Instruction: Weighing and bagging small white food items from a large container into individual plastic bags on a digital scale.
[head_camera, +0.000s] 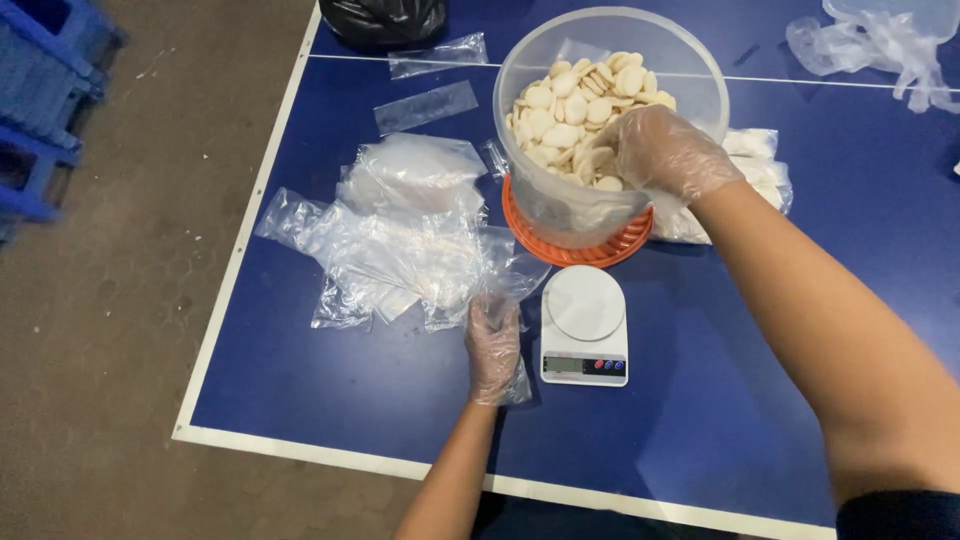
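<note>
Both gloved: right hand (665, 150) cupped over tub's crackers (585, 105); left hand (493, 345) pinches a clear bag (505, 275).

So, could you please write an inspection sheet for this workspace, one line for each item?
Surface: blue table with white edge lines.
Job's things: clear tub of pale round pieces on an orange lid; white scale, pan bare.
Clutter: pile of clear bags; black bag; loose plastic.
Grippers: gloved right hand inside the tub; gloved left hand holds a clear bag.
Cables: nothing seen.
Surroundings: blue crates on the floor.
</note>
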